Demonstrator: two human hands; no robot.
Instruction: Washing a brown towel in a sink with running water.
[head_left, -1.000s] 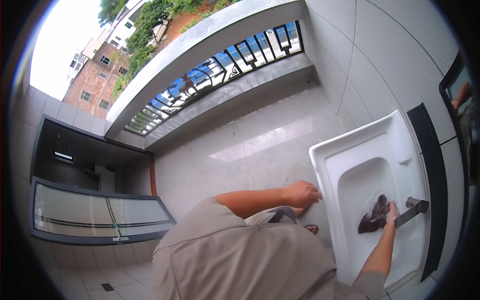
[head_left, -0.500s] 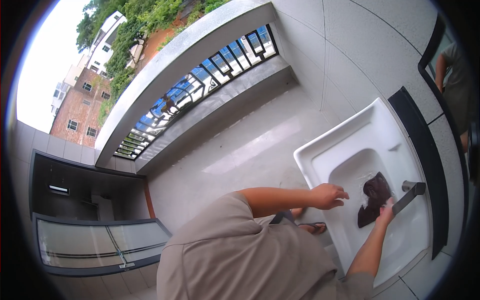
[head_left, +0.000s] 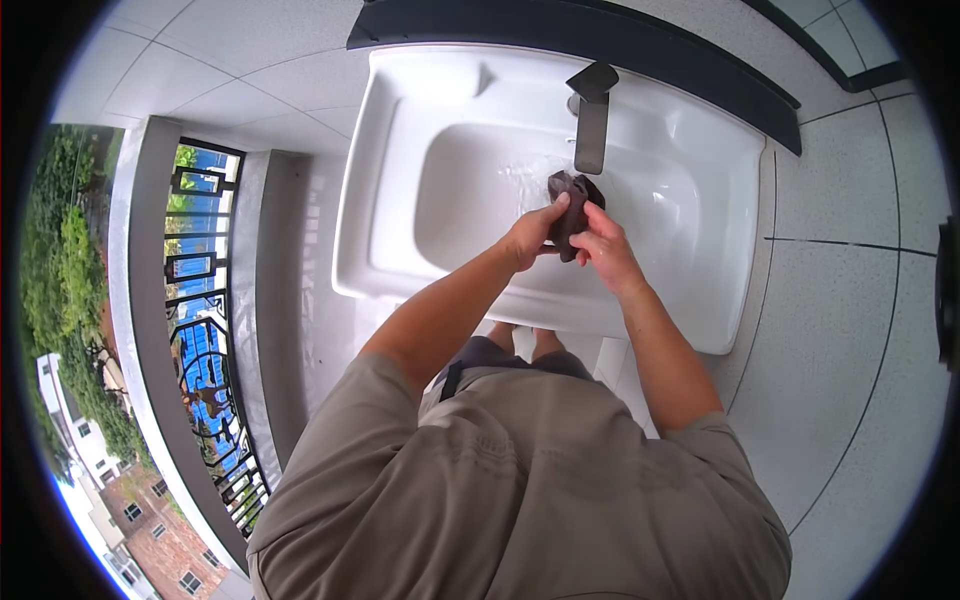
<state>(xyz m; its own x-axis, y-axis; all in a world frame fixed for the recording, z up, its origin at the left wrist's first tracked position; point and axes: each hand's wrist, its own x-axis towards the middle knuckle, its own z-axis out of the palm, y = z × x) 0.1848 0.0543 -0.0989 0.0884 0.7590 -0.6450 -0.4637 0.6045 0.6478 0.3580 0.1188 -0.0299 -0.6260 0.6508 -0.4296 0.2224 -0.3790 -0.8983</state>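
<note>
A dark brown cloth (head_left: pixel 572 222) is bunched up between my two hands over the white washbasin (head_left: pixel 460 290). My left hand (head_left: pixel 533 237) grips its left side, thumb lying along the folds. From the right, my right hand (head_left: pixel 608 248) closes on the same cloth with bent fingers. The dark grey faucet (head_left: pixel 592 135) reaches out just above the bundle. Water splashes in the bowl to the left of the cloth. How far the fingers wrap around underneath is hidden.
A dark ledge (head_left: pixel 560 25) runs behind the basin, with a mirror (head_left: pixel 840 35) at the upper right. On the left stands a balcony parapet (head_left: pixel 165 330) with a patterned metal railing (head_left: pixel 205 370). Pale tiled wall (head_left: pixel 840 330) lies to the right.
My view has swung round to face the basin. The cloth, spread in the bowl before, is now gathered up, and my left hand has come over to hold it together with my right.
</note>
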